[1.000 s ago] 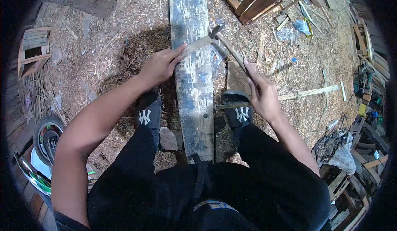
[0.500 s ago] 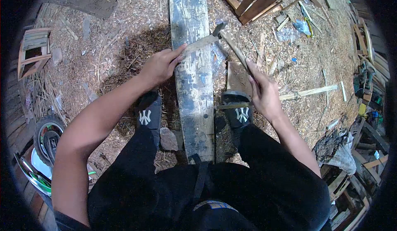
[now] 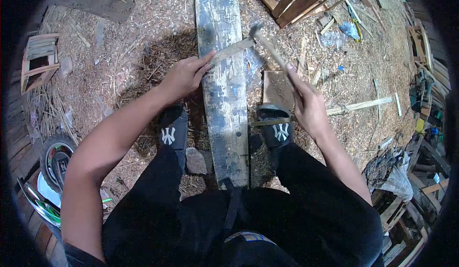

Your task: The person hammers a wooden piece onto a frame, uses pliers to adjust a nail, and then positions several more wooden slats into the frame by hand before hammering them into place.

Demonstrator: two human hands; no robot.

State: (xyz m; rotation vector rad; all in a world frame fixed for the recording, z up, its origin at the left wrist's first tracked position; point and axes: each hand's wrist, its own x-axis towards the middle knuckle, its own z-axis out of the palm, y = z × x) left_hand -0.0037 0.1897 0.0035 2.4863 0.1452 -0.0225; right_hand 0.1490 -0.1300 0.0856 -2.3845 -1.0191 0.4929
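Observation:
A thin wooden strip (image 3: 232, 50) slants across the far half of a worn, paint-flecked plank (image 3: 223, 109). My left hand (image 3: 185, 77) pinches the strip's near end between thumb and fingers, at the plank's left edge. On the right, my right hand (image 3: 310, 107) is wrapped round the wooden handle of a hammer (image 3: 270, 49). Its dark head, smeared by motion, is just above the strip's far end, past the plank's right edge.
My slippered feet flank the plank, a stone (image 3: 196, 162) beside the left one. Wood shavings cover the ground. A wooden frame (image 3: 306, 2) stands at the top right, a small slatted piece (image 3: 40, 61) at the left. Scrap wood (image 3: 425, 171) is piled on the right.
The hammer head has risen slightly off the strip's end, and my right hand has shifted a little to the right. My left hand and the strip stay nearly where they were.

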